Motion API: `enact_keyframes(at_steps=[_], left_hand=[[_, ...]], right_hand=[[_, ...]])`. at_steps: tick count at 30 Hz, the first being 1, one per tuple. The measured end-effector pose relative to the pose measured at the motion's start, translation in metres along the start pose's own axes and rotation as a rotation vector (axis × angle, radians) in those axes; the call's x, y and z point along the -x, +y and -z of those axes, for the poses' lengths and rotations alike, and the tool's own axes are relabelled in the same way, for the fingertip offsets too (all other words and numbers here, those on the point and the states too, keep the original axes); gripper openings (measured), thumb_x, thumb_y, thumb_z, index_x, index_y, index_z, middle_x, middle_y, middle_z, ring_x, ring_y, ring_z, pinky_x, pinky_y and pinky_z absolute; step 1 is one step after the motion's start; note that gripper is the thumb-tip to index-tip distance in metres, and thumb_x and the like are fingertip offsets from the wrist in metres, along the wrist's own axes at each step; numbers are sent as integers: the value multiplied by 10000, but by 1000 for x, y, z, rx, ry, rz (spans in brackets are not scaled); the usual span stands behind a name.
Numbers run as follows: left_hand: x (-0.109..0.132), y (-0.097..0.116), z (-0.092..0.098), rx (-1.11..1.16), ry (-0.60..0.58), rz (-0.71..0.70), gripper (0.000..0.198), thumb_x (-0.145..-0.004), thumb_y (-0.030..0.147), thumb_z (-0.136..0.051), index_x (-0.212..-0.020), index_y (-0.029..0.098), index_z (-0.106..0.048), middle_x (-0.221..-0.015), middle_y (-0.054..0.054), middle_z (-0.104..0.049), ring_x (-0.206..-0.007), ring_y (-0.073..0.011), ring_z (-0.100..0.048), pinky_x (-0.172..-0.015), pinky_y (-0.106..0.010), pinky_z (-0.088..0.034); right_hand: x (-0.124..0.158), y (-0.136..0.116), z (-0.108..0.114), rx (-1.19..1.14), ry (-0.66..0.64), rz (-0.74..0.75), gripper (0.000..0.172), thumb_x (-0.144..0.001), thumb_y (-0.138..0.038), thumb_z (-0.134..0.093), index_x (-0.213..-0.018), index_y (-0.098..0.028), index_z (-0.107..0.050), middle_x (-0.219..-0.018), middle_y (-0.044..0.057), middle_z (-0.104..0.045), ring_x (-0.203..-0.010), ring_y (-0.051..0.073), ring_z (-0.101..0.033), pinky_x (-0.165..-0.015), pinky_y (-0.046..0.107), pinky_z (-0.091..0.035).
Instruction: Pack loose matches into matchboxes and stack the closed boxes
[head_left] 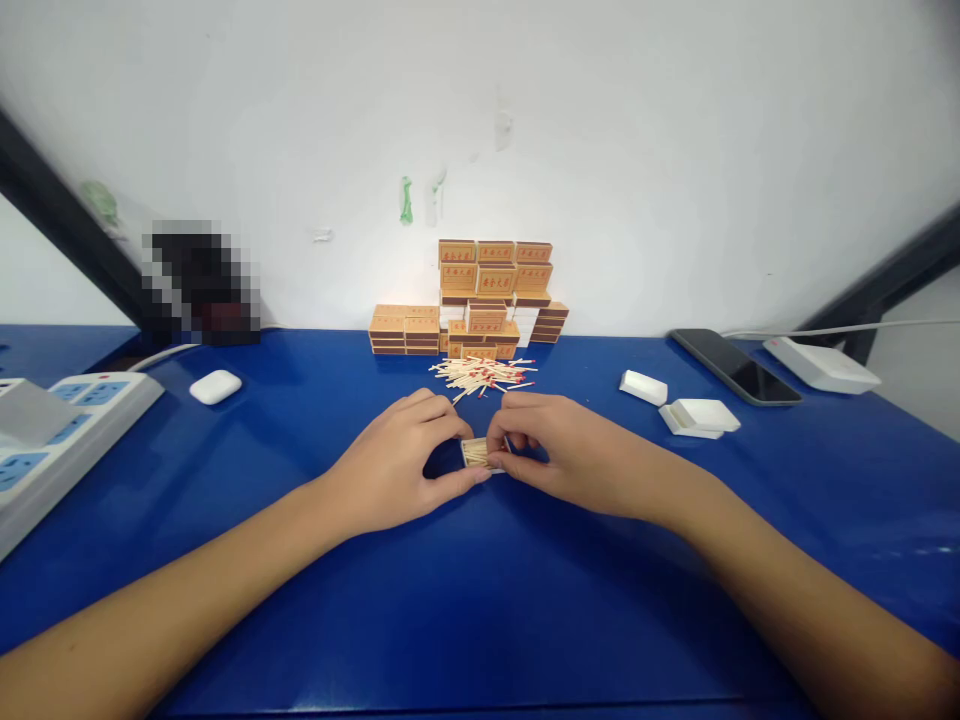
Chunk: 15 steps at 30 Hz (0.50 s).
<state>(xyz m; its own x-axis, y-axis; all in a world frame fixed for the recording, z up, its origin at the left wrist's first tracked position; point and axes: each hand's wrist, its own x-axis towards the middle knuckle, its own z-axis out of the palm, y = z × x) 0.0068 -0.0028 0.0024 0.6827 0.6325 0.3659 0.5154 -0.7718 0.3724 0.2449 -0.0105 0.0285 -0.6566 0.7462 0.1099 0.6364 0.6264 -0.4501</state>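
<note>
On the glossy blue surface [480, 610], a white plastic power strip [139, 405] lies along the left edge, and a white rounded case [215, 387] rests near the far left corner. Next comes the left hand [394, 455]: its thumb and index finger are clamped on the long sides of a small white open rectangular tray [463, 458]. The tray lies between both hands, about midway from left to right and nearer to the far edge; its long axis runs left to right. Pale thin matchsticks [477, 455] cover its visible bottom. Beyond it is a loose pile of red-tipped wooden matches [480, 376], in front of stacked orange-yellow matchboxes [495, 283]. The right hand [581, 445] is equally near, over the tray's right end, so the open part extends leftward from its fingers. These fingers are close together; whether they pinch a match, I cannot tell. Toward the far right corner lies a dark flat phone [735, 367].
</note>
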Motion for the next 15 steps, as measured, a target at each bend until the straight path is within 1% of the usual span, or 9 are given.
enact_keyframes(at_steps=[6, 15], left_hand=[[1, -1, 0, -4, 4, 16, 245, -963, 419, -706, -1071, 199, -707, -1030, -74, -706, -988, -257, -622, -913, -430, -530], [1, -2, 0, -10, -4, 21, 272, -966, 441, -700, -1068, 189, -702, -1032, -76, -701, -989, -255, -614, -915, -433, -526]], right_hand=[[3, 1, 2, 32, 0, 3, 102, -963, -142, -593, -910, -202, -655, -909, 27, -641, -809, 163, -574, -709, 292, -413], [3, 1, 5, 33, -27, -36, 79, -944, -151, -609, -897, -204, -643, -897, 12, -663, -796, 158, -571, -711, 292, -408]])
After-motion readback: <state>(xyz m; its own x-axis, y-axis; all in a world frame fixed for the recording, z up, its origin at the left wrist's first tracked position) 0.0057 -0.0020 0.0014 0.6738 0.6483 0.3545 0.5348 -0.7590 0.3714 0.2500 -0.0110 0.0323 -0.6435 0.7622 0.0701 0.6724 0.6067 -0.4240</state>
